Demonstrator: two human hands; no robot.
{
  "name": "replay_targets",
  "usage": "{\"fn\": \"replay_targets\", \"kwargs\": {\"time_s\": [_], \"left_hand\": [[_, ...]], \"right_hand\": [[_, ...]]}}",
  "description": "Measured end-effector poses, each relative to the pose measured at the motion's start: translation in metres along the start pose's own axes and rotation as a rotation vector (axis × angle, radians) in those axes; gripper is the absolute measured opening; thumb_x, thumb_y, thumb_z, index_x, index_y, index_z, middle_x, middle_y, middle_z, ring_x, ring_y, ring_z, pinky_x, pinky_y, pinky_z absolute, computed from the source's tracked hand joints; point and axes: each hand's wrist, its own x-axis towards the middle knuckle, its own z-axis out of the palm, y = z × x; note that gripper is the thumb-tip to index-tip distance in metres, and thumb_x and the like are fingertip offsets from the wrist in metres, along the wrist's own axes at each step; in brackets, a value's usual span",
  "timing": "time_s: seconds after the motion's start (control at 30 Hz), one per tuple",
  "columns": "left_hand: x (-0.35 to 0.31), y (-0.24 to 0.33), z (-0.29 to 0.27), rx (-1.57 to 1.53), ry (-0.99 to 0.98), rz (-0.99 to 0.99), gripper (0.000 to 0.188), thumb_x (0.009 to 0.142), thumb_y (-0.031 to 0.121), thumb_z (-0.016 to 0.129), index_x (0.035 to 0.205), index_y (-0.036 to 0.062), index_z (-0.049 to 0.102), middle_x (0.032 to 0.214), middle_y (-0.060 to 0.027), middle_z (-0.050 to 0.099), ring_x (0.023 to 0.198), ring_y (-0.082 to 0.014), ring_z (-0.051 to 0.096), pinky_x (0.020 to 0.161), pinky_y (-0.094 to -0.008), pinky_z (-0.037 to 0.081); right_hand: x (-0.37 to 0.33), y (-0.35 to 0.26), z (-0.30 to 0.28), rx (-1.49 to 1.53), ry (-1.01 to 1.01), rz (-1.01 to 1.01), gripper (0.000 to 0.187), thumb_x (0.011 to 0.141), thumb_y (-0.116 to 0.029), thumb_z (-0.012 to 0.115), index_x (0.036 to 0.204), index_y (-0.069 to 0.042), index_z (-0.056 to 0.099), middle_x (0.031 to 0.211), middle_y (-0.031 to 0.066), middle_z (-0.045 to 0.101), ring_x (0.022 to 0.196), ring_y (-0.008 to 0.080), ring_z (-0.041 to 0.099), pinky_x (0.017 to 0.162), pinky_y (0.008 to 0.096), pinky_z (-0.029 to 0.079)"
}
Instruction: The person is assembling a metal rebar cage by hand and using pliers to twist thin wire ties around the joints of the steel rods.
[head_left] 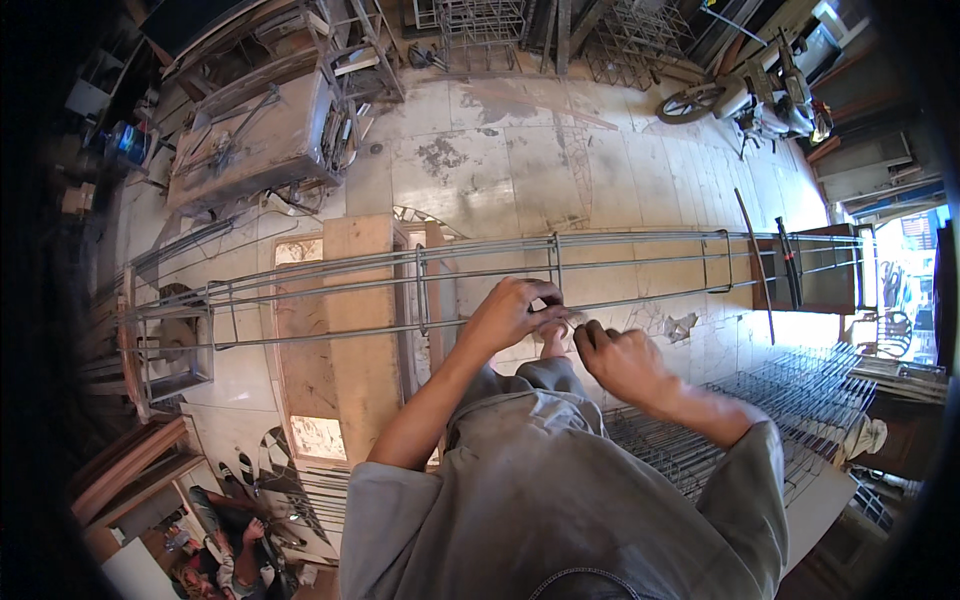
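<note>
1. Nearest the camera, the person's grey shirt [560, 500] fills the lower middle, with both bare forearms reaching up and away from it.
2. The right hand [622, 362] is clenched around a small dark tool; what kind of tool cannot be told. It sits just below the lowest bar of the rebar cage.
3. The left hand [512, 312] is curled, fingertips pinching at that lowest bar right where a stirrup crosses it. Something thin seems caught between the fingers, too small to identify.
4. The rebar cage [480, 262], long steel bars tied through rectangular stirrups, lies horizontally across the whole view, propped off the floor.
5. To the right, beside the person, a stack of finished wire cages [790, 400] rests low.
6. At the lower left another person [225, 545] crouches on the floor.
7. Beyond the cage, a wooden plank [360, 330] lies on the pale tiled floor [520, 160].
8. Farther off stand a metal workbench [255, 140] at the upper left and a parked motorcycle [765, 95] at the upper right.
</note>
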Motion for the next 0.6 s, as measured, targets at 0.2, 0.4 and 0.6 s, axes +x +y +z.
{"fn": "replay_targets", "kwargs": {"time_s": [0.2,0.4,0.6], "left_hand": [[-0.003,-0.007,-0.001,-0.027,0.076,-0.011,0.022,0.080,0.016,0.074,0.095,0.0010,0.070,0.087,-0.0186,0.070,0.080,-0.0356,0.068,0.072,-0.0402,0.052],[-0.003,-0.013,-0.006,-0.133,0.009,0.000,0.021,0.081,0.018,0.073,0.094,0.0015,0.071,0.087,-0.0186,0.070,0.080,-0.0347,0.068,0.073,-0.0399,0.053],[0.000,-0.015,-0.001,-0.191,0.029,-0.068,0.018,0.080,0.013,0.074,0.094,0.0007,0.071,0.085,-0.0146,0.072,0.081,-0.0288,0.070,0.075,-0.0383,0.053]], "right_hand": [[0.062,0.018,-0.050,-0.239,-0.050,-0.338,0.021,0.082,-0.013,0.059,0.100,-0.003,0.062,0.077,0.0092,0.064,0.059,0.0227,0.068,0.048,0.0351,0.052],[0.102,0.034,-0.069,-0.261,-0.153,-0.357,0.018,0.086,-0.017,0.057,0.101,-0.009,0.062,0.072,0.0086,0.064,0.062,0.0277,0.068,0.053,0.0395,0.053],[0.120,0.034,-0.071,-0.201,-0.267,-0.281,0.015,0.084,-0.018,0.058,0.092,-0.009,0.066,0.068,0.0092,0.066,0.079,0.0264,0.070,0.070,0.0414,0.054]]}}
